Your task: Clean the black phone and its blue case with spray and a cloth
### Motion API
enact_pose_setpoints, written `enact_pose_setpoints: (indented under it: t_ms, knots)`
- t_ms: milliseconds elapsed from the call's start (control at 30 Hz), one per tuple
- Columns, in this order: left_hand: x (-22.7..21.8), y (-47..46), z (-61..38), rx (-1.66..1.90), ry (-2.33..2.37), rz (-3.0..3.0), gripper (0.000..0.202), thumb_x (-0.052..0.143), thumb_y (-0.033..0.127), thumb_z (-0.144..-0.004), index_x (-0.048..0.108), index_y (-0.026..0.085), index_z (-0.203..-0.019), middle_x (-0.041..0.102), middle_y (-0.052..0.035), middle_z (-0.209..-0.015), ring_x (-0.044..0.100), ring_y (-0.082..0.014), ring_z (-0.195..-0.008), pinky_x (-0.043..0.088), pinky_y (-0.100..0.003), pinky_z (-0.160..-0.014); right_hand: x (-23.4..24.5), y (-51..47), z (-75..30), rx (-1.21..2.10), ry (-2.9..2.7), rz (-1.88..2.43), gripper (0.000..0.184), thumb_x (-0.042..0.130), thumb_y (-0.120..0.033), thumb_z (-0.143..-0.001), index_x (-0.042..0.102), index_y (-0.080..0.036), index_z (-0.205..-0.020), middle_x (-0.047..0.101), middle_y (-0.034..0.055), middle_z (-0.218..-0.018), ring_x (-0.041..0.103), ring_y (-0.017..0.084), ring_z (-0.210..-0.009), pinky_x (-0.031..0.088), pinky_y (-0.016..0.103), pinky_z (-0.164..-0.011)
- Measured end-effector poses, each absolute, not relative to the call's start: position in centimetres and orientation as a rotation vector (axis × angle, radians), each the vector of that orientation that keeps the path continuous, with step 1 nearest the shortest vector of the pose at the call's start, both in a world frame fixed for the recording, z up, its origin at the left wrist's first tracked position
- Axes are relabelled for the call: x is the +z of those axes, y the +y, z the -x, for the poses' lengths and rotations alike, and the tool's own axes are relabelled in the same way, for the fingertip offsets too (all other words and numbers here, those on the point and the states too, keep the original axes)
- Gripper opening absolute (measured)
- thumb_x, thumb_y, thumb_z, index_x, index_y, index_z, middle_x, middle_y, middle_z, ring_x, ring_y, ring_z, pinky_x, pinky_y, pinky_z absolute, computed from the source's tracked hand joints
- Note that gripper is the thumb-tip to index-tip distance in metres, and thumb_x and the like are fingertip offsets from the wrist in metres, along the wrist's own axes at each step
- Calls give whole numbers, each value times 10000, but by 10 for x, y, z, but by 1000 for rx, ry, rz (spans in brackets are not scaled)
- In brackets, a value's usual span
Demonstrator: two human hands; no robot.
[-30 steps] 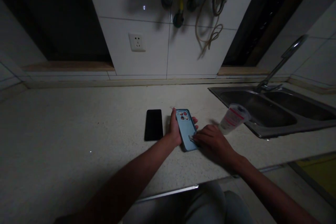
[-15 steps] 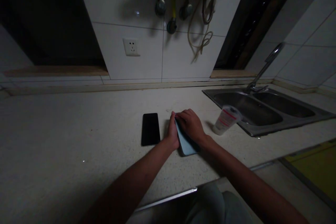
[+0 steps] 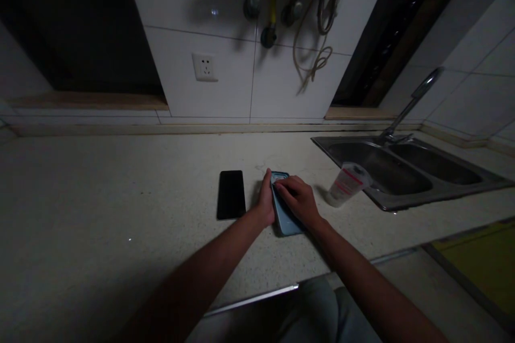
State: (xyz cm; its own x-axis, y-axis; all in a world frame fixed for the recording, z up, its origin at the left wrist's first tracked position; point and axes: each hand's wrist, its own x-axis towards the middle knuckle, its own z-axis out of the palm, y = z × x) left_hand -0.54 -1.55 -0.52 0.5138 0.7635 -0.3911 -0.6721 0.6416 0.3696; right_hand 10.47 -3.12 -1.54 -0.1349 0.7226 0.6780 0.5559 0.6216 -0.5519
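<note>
Blue plastic, a phone in a light-blue case, lies flat on the pale speckled worktop between both of the person's hands. The left hand clamps the case along its left long edge, thumb and fingers wrapped around the side, so this grip is closed on the phone and steadies it. The right hand lies over the top of the case, fingers bent and pressing or rubbing on its upper part; in this dim light I cannot tell whether anything is pinched under those fingertips, so whether this grip is closed on something or merely resting stays uncertain. Just left of the left grip, apart from it, a second phone, black, lies flat and untouched. To the right of the right grip, near but not touching, a clear plastic cup with a red label leans toward the steel double sink, whose tap rises behind it. Beyond the grips, on the tiled wall, sit a white socket and a bunch of hanging hoses. As a judgement, the work on the blue-cased phone looks mid-way: it is held and being handled across its back, while the black one seems not yet taken up.
</note>
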Motion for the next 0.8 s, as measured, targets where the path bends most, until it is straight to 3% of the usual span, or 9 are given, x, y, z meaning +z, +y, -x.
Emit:
enact_pose_setpoints:
  t_ms: [133, 400, 800]
  knots:
    - [-6, -14, 6, 875, 547, -181, 515, 489, 608, -931, 713, 144, -929, 745, -103, -827, 719, -268, -867, 525, -393, -890, -16, -30, -106, 240, -1751, 1028, 151, 622, -314, -937, 743, -229, -909, 730, 45, -839, 651, 205, -804, 506, 354, -744]
    - [-5, -13, 7, 859, 569, -159, 475, 496, 573, -931, 689, 157, -805, 733, -94, -766, 720, -259, -823, 539, -381, -848, -18, -28, -106, 267, -1724, 1038, 159, 638, -333, -919, 753, -229, -885, 728, 42, -811, 655, 202, -777, 508, 349, -739]
    - [-11, -12, 7, 844, 563, -134, 501, 494, 584, -927, 712, 133, -936, 744, -108, -788, 725, -275, -825, 535, -412, -875, -18, -26, -104, 231, -1800, 1029, 142, 628, -304, -925, 747, -235, -893, 729, 41, -809, 652, 201, -773, 509, 348, -733]
